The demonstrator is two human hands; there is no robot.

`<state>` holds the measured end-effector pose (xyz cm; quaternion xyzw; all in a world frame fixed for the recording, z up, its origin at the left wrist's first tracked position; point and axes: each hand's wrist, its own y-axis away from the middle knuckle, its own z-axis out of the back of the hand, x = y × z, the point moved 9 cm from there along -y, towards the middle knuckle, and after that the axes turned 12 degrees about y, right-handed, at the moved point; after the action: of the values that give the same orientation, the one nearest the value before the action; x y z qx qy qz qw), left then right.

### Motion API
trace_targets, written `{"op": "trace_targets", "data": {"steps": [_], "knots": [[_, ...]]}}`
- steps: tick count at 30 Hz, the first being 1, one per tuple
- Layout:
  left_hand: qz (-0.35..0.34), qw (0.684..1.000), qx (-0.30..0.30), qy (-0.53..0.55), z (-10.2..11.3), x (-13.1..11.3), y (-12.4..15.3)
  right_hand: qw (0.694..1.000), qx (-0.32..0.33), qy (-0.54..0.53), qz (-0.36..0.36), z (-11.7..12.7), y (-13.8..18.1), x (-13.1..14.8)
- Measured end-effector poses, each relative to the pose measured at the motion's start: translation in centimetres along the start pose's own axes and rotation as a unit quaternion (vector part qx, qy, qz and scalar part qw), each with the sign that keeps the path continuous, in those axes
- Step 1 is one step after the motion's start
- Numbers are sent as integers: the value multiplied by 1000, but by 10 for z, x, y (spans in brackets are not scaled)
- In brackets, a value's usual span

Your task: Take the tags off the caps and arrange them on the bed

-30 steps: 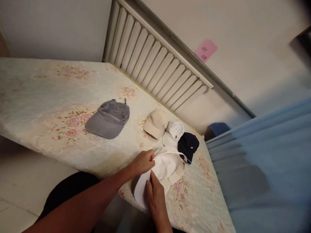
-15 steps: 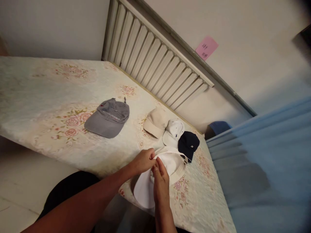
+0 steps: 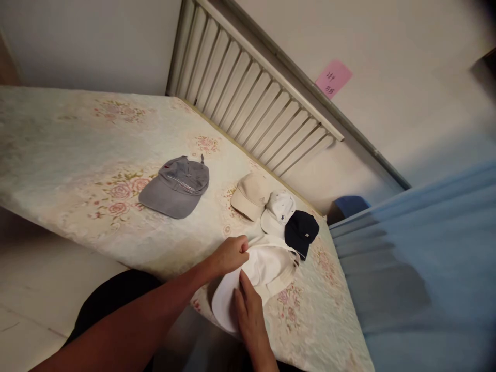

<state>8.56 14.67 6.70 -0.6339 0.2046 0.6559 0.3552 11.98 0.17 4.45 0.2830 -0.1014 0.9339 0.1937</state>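
Note:
A white baseball cap [image 3: 267, 263] lies near the front edge of the flower-patterned table, its brim toward me and its hollow inside facing up. My left hand [image 3: 232, 253] is closed on the cap's rim where crown and brim meet. Lower down, my right hand [image 3: 251, 312] grips the cap by the brim, fingers bent over it; some fingertips are hidden. Just beyond it are a beige cap [image 3: 250, 195], a smaller-looking white cap [image 3: 279, 207] and a dark navy cap [image 3: 302, 230]. A grey cap [image 3: 176, 187] sits apart to the left.
The tabletop [image 3: 50, 150] has a padded floral cover. A white radiator [image 3: 248, 93] runs along its back edge. On the right hangs a blue curtain [image 3: 406, 268], with a dark blue object [image 3: 351, 205] behind it. A pink note [image 3: 334, 78] is on the wall.
My right hand has slid down from beside my left hand onto the brim, and the two hands are now apart. The left hand stays on the rim. The other caps lie as before.

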Motion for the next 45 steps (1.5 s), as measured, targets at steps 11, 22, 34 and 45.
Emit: {"op": "trace_targets", "data": {"steps": [11,22,34,45], "knots": [[12,999,28,10,-4,-5,0,882,-19,386,269,9,37,-17],[29,993,63,96,-13,-1,0,862,-20,429,269,7,39,-28],[34,970,40,238,0,-17,6,952,-165,216,137,9,15,-6],[-37,984,48,169,-16,-20,12,972,-233,16,-27,25,-25,1]]}}
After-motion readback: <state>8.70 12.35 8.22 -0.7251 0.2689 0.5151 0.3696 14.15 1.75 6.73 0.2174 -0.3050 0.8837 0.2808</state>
